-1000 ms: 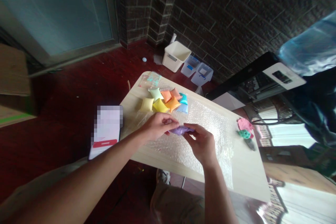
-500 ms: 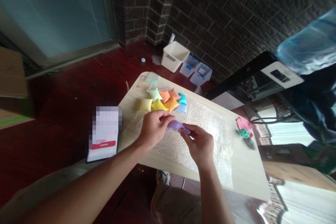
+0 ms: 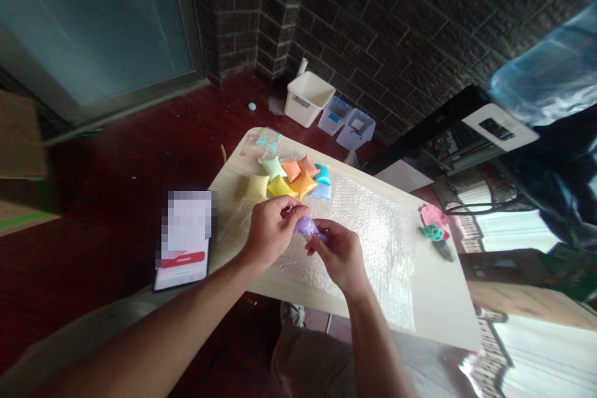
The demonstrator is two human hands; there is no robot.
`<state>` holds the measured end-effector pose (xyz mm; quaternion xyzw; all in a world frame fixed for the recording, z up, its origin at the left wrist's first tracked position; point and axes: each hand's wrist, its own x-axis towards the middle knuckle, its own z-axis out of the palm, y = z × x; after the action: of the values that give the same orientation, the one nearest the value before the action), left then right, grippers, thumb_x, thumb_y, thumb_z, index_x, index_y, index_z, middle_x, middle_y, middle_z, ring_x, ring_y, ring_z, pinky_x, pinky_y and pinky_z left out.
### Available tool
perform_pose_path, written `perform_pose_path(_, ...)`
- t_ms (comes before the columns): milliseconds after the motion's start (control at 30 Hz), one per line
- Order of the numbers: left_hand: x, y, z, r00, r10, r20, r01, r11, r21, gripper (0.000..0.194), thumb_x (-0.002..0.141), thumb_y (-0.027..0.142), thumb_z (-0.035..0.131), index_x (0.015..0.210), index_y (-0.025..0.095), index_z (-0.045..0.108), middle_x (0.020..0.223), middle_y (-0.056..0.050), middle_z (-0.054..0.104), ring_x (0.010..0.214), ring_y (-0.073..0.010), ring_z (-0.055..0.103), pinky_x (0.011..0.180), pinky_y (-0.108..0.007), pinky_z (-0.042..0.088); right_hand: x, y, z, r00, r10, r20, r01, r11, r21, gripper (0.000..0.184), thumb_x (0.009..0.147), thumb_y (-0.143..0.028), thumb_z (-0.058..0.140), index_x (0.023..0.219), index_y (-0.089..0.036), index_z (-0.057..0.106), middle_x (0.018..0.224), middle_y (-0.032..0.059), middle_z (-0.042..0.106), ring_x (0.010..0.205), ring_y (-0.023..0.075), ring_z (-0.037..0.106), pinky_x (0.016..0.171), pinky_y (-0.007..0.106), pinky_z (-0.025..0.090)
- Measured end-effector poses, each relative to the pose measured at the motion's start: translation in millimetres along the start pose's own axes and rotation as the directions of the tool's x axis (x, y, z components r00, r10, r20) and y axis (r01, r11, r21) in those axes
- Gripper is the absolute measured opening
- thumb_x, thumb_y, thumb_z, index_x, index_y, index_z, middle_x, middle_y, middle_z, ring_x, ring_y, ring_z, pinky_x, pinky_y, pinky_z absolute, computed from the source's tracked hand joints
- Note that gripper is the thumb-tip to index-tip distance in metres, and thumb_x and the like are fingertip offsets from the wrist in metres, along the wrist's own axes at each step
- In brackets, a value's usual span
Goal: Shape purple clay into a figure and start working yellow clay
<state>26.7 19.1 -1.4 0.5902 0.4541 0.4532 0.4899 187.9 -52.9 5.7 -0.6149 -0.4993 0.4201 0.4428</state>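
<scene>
A small purple packet of what looks like modelling clay point(image 3: 306, 226) is held over the table between my two hands. Its surface is shiny, like clear plastic wrap. My left hand point(image 3: 275, 224) pinches the upper left end, fingers closed. On the lower right end, my right hand point(image 3: 339, 252) grips with thumb and fingers, covering part of it. Just beyond my hands lie several pillow-shaped packets, among them a yellow packet point(image 3: 281, 187), an orange packet point(image 3: 304, 183), a pale green packet point(image 3: 272, 167) and a teal packet point(image 3: 321, 173). Below them is a sheet of bubble wrap point(image 3: 373, 230).
The pale wooden table point(image 3: 443, 298) has pink point(image 3: 433, 216) and green point(image 3: 433, 232) shaped pieces at its right end. A clear bag point(image 3: 263, 142) lies at the far left corner. A tablet-like screen point(image 3: 184, 239) stands left. Bins, including a cream basket point(image 3: 303, 106), sit on the floor behind.
My right hand has moved left and slightly down, closer to my left hand. The purple packet has gone from a stretched, twisted shape to a rounder, shinier bulge.
</scene>
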Motion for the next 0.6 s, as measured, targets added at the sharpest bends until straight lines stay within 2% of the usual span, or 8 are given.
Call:
perform_pose_path(67, -0.2, -1.1, 0.9, 0.998, 0.006, -0.059, -0.003, 0.999, 0.046, 0.015, 0.092, 0.030, 0.074, 0.083, 0.019, 0.079, 0.079, -0.005, 0.080, 0.069, -0.0192, 0.069, 0.067, -0.028, 0.047, -2.3, -2.6, 7.2, 0.994, -0.096, -0.046, 0.086, 0.980, -0.181, 0.029, 0.093, -0.044, 0.076, 0.105, -0.018, 0.078, 0.078, 0.0058, 0.075, 0.061, 0.0181, 0.069, 0.057, 0.032, 0.059)
perform_pose_path(167, 1.8, -7.3, 3.6, 0.987, 0.007, -0.160, 0.006, 0.996, 0.084, 0.020, 0.094, 0.035, 0.072, 0.083, 0.019, 0.078, 0.079, -0.006, 0.079, 0.071, -0.0202, 0.068, 0.069, -0.029, 0.048, -6.1, -8.1, 22.0, 0.947, -0.307, -0.097, 0.233, 0.863, -0.449, 0.020, 0.099, -0.036, 0.066, 0.102, -0.020, 0.078, 0.079, 0.0068, 0.072, 0.064, 0.0184, 0.067, 0.060, 0.032, 0.057)
perform_pose_path(233, 4.9, -10.9, 5.0, 0.974, -0.015, -0.227, 0.033, 0.997, 0.075, 0.022, 0.094, 0.037, 0.071, 0.083, 0.019, 0.077, 0.079, -0.006, 0.078, 0.071, -0.0198, 0.067, 0.069, -0.029, 0.048, -7.4, -10.9, 30.7, 0.913, -0.396, -0.101, 0.288, 0.798, -0.530, 0.020, 0.101, -0.032, 0.062, 0.102, -0.021, 0.078, 0.079, 0.0070, 0.071, 0.065, 0.0188, 0.065, 0.062, 0.033, 0.056)
perform_pose_path(300, 9.0, -11.5, 5.6, 0.970, -0.031, -0.243, 0.044, 0.998, 0.046, 0.023, 0.095, 0.037, 0.070, 0.083, 0.019, 0.075, 0.077, -0.005, 0.075, 0.069, -0.0183, 0.065, 0.068, -0.028, 0.047, -6.5, -11.4, 33.7, 0.903, -0.414, -0.113, 0.293, 0.787, -0.544, 0.021, 0.101, -0.030, 0.060, 0.103, -0.021, 0.078, 0.080, 0.0071, 0.071, 0.067, 0.0194, 0.065, 0.064, 0.034, 0.057)
perform_pose_path(367, 12.8, -8.7, 5.1, 0.986, -0.033, -0.162, 0.034, 0.999, 0.002, 0.026, 0.096, 0.038, 0.069, 0.081, 0.018, 0.073, 0.074, -0.004, 0.072, 0.068, -0.0164, 0.063, 0.065, -0.027, 0.046, -3.3, -9.4, 28.9, 0.922, -0.363, -0.137, 0.261, 0.840, -0.475, 0.019, 0.101, -0.031, 0.062, 0.104, -0.021, 0.077, 0.082, 0.0070, 0.071, 0.069, 0.0196, 0.067, 0.067, 0.035, 0.058)
perform_pose_path(467, 15.0, -2.2, 3.4, 0.994, -0.096, 0.057, 0.105, 0.977, -0.187, 0.026, 0.096, 0.042, 0.068, 0.086, 0.018, 0.069, 0.084, -0.005, 0.071, 0.073, -0.0153, 0.065, 0.063, -0.025, 0.050, 3.6, -2.9, 12.5, 0.971, -0.175, -0.164, 0.157, 0.981, -0.114, 0.023, 0.098, -0.039, 0.068, 0.108, -0.020, 0.073, 0.086, 0.0065, 0.075, 0.067, 0.0183, 0.070, 0.061, 0.033, 0.059)
perform_pose_path(533, 13.7, 0.1, 2.5, 0.962, -0.185, 0.200, 0.245, 0.907, -0.342, 0.026, 0.091, 0.044, 0.074, 0.094, 0.019, 0.066, 0.097, -0.005, 0.071, 0.077, -0.0150, 0.067, 0.063, -0.026, 0.055, 6.8, 2.3, 2.2, 0.971, -0.115, -0.211, 0.125, 0.992, 0.035, 0.025, 0.096, -0.043, 0.070, 0.105, -0.019, 0.072, 0.080, 0.0046, 0.073, 0.067, 0.0182, 0.071, 0.062, 0.034, 0.060)
perform_pose_path(600, 11.9, -0.8, 2.6, 0.925, -0.258, 0.280, 0.360, 0.829, -0.427, 0.032, 0.085, 0.044, 0.080, 0.097, 0.019, 0.065, 0.100, -0.005, 0.070, 0.075, -0.0140, 0.066, 0.063, -0.027, 0.058, 7.3, 7.1, -4.5, 0.969, -0.098, -0.228, 0.112, 0.992, 0.053, 0.029, 0.094, -0.045, 0.073, 0.105, -0.018, 0.073, 0.080, 0.0046, 0.074, 0.068, 0.0183, 0.071, 0.064, 0.035, 0.060)
